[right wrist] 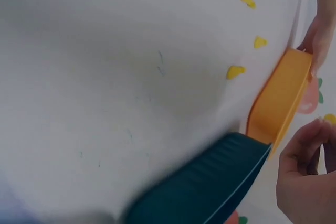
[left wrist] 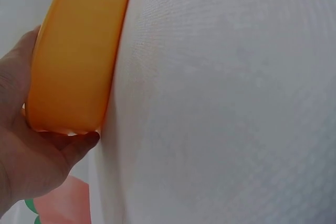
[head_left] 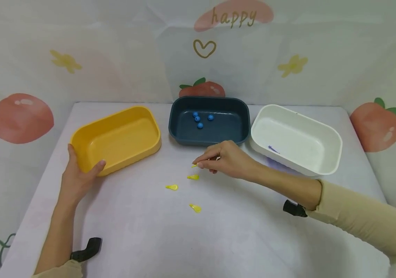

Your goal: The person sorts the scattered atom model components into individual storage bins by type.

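At the left, my left hand (head_left: pixel 76 179) grips the near-left corner of a yellow tray (head_left: pixel 133 162); the left wrist view shows the thumb and fingers around the tray's end (left wrist: pixel 79 61). My right hand (head_left: pixel 232 160) is above the table, just in front of the dark blue tray (head_left: pixel 208 142). Its thumb and fingertips pinch a small yellow piece (head_left: pixel 194 166), mostly hidden by the fingers. Below that hand lie three yellow drop-shaped pieces, one nearest the fingers (head_left: pixel 193 177), one further left (head_left: pixel 172 187) and one nearer me (head_left: pixel 195 208).
Several small blue balls (head_left: pixel 200 125) lie in the dark blue tray. A white tray (head_left: pixel 298 162) stands at the right, with a thin purple piece (head_left: pixel 273 149) inside. Behind the table (head_left: pixel 142 239) hangs a printed cloth (head_left: pixel 114 38).
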`<act>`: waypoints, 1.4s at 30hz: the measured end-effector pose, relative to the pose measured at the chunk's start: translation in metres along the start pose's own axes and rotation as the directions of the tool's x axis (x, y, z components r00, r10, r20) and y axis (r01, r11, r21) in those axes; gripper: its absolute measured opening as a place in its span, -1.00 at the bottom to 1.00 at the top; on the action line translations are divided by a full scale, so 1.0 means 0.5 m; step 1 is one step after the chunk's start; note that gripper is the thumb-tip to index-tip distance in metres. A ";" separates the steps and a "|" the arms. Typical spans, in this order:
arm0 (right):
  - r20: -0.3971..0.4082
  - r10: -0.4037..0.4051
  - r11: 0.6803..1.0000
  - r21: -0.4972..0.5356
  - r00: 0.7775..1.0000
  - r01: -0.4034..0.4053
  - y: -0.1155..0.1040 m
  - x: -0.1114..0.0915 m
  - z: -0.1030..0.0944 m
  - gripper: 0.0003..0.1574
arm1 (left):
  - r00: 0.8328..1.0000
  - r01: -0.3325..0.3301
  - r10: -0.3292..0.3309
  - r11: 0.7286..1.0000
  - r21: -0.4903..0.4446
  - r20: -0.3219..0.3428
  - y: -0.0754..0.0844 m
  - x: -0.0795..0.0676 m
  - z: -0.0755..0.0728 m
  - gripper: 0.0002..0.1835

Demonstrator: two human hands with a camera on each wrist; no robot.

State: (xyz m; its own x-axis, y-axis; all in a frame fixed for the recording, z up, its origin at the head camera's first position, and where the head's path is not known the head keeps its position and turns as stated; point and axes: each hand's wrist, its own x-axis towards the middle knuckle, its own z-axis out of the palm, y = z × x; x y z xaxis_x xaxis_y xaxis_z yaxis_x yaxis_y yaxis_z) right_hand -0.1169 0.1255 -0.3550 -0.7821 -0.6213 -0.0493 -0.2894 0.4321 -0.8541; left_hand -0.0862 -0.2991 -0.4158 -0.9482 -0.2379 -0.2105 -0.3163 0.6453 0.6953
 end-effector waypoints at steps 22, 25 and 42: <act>-0.090 -0.016 0.997 -0.071 0.996 0.010 -0.021 0.111 0.001 -0.77 | 1.000 0.009 -0.009 1.000 0.002 -0.020 0.008 0.004 0.007 0.14; -0.112 -0.012 0.995 -0.097 0.994 0.002 -0.023 0.133 0.001 -0.76 | 1.000 0.008 -0.008 1.000 -0.003 -0.025 0.008 0.001 0.008 0.14; -0.197 -0.036 0.997 -0.069 0.980 0.023 -0.041 0.242 0.022 -0.79 | 0.999 0.004 -0.004 1.000 0.003 -0.054 -0.002 -0.001 0.018 0.14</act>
State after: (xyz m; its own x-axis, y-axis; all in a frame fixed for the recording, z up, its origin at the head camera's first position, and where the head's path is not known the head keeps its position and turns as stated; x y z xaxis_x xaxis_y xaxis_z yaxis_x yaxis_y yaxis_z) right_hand -0.1997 0.0345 -0.3492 -0.8643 -0.4958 0.0845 -0.3449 0.4620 -0.8171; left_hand -0.0856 -0.2932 -0.4226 -0.9439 -0.2792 -0.1764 -0.3207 0.6467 0.6921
